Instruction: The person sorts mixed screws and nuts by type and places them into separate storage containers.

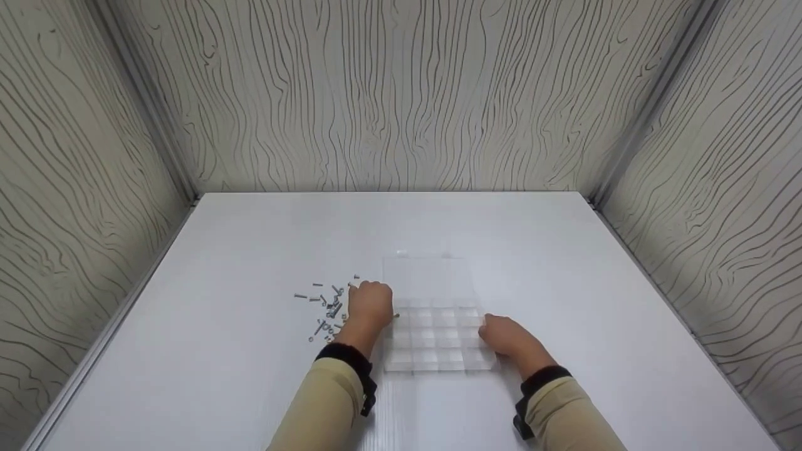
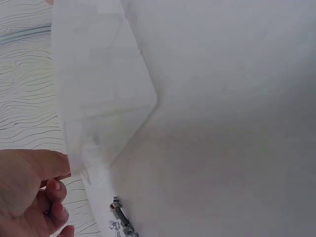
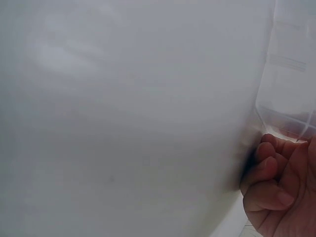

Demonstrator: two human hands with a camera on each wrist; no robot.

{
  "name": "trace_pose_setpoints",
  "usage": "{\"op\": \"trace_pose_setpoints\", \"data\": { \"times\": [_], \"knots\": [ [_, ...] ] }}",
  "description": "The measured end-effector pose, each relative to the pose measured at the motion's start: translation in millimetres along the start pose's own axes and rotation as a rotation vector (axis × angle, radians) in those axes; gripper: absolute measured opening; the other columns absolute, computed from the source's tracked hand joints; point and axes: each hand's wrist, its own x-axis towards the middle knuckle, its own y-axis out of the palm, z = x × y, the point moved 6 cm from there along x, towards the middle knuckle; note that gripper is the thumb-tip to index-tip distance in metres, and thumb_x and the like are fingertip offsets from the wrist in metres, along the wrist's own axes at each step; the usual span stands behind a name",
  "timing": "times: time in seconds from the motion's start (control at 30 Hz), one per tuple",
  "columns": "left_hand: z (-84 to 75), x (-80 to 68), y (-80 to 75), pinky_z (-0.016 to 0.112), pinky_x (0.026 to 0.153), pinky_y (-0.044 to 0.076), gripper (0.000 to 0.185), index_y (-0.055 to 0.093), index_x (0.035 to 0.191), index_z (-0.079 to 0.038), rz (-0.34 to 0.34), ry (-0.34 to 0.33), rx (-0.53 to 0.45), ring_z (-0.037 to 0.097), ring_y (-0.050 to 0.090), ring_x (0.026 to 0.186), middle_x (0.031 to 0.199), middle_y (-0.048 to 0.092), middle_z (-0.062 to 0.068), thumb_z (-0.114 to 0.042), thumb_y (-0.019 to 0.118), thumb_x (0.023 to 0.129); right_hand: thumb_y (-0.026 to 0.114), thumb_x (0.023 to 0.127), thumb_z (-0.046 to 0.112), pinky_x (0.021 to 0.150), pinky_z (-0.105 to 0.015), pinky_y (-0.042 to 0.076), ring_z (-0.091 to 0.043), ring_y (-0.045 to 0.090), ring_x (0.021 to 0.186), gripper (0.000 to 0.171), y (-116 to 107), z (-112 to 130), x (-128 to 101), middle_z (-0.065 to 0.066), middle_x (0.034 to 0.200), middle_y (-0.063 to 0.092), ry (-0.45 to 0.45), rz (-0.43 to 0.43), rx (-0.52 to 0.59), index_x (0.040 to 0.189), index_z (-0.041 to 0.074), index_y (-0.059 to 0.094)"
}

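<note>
The clear compartment box (image 1: 435,338) lay mid-table, its open lid pointing away from me; my right hand (image 1: 506,338) rested curled against its right edge; my left hand (image 1: 369,307) pinched a small screw (image 1: 396,315) beside the loose screws (image 1: 326,307).

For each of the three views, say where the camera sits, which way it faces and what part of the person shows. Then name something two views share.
Head: worn on the head, looks forward and down at the white table; both forearms, left hand, right hand.
Left wrist: faces the clear compartment box and screws; curled fingers show.
Right wrist: faces the table and the box's edge; curled fingers show.
Shared: all three show the box.
</note>
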Motion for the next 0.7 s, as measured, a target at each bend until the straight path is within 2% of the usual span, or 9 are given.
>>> {"op": "trace_pose_setpoints", "data": {
  "times": [0.13, 0.23, 0.33, 0.5, 0.7],
  "knots": [
    [5.9, 2.1, -1.6, 0.038, 0.082, 0.049, 0.008, 0.068, 0.086, -0.015, 0.004, 0.024, -0.089, 0.020, 0.059, 0.086, 0.084, 0.064, 0.002, -0.019, 0.064, 0.081, 0.040, 0.090, 0.010, 0.094, -0.050, 0.041, -0.032, 0.056, 0.102, 0.038, -0.3, 1.0, -0.7, -0.020, 0.112, 0.060, -0.048, -0.011, -0.001, 0.125, -0.002, 0.050],
    [14.7, 4.2, -6.9, 0.032, 0.071, 0.051, 0.007, 0.068, 0.085, -0.014, -0.003, 0.036, -0.177, 0.017, 0.058, 0.077, 0.081, 0.062, 0.000, -0.019, 0.063, 0.082, 0.040, 0.090, 0.009, 0.094, -0.050, 0.041, -0.035, 0.055, 0.105, 0.038, -0.5, 1.3, -1.2, -0.021, 0.113, 0.059, -0.068, -0.017, 0.008, 0.124, -0.003, 0.050],
    [25.5, 5.7, -12.7, 0.030, 0.067, 0.051, 0.009, 0.067, 0.086, -0.013, -0.017, 0.030, -0.221, 0.016, 0.057, 0.075, 0.080, 0.061, 0.001, -0.020, 0.062, 0.084, 0.040, 0.091, 0.011, 0.094, -0.051, 0.041, -0.034, 0.056, 0.103, 0.037, -0.9, 0.8, -1.7, -0.019, 0.110, 0.060, -0.055, -0.017, 0.017, 0.123, -0.002, 0.051],
    [37.7, 5.8, -14.0, 0.031, 0.067, 0.052, 0.007, 0.067, 0.086, -0.011, -0.018, -0.001, -0.194, 0.018, 0.058, 0.076, 0.081, 0.062, 0.002, -0.017, 0.063, 0.083, 0.039, 0.092, 0.014, 0.092, -0.051, 0.042, -0.031, 0.057, 0.099, 0.036, -0.5, -1.0, -1.5, -0.016, 0.107, 0.061, -0.019, -0.008, 0.026, 0.124, 0.000, 0.051],
    [42.8, 3.5, -3.3, 0.038, 0.072, 0.052, 0.011, 0.067, 0.091, -0.011, -0.027, -0.016, -0.054, 0.023, 0.060, 0.085, 0.090, 0.064, 0.006, -0.010, 0.061, 0.081, 0.039, 0.091, 0.012, 0.095, -0.051, 0.040, -0.037, 0.054, 0.106, 0.037, -1.1, 1.6, -1.8, -0.021, 0.111, 0.059, -0.044, -0.013, 0.003, 0.123, -0.004, 0.050]
  ]
}}
